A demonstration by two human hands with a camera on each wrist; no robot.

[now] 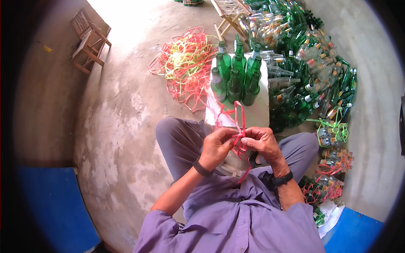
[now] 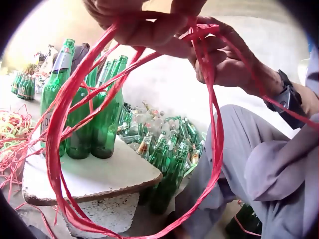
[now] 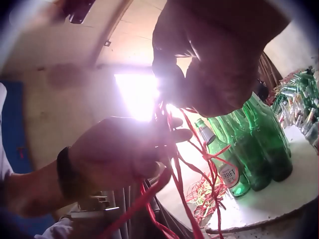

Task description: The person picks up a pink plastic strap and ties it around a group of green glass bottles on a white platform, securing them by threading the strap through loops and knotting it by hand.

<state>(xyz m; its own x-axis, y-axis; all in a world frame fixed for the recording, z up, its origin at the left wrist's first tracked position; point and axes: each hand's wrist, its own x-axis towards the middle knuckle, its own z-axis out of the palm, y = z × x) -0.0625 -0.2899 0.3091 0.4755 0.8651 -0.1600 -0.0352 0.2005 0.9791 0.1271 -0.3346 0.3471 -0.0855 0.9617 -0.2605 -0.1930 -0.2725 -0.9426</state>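
Two hands meet over the lap: the left hand (image 1: 217,145) and the right hand (image 1: 261,141) each have fingers and thumb curled tight, pinching one bundle of red plastic strapping (image 1: 239,126) between them; its loops rise toward the far side and a tail hangs down onto the purple shirt (image 1: 236,219); how many strands make it up I cannot tell. Just beyond stand about nine green glass bottles (image 1: 234,71), upright in a cluster on one white slab (image 1: 262,110); some hide behind others, so the count is loose. Far left of them lies one tangled pile of red and yellow-green strapping (image 1: 185,63); on the far right is one heap of loose bottles (image 1: 303,50), too jumbled to count; nearer on the right are at least three tied bottle bundles (image 1: 333,133). One wooden stool (image 1: 90,40) stands far left; a second stool (image 1: 230,14) is cut off by the top edge. The concrete floor (image 1: 122,126) is bare grey and sunlit at the far side; blue surfaces in both near corners are cut by the lens's dark rim; in the right wrist view the hands are dark against glare.
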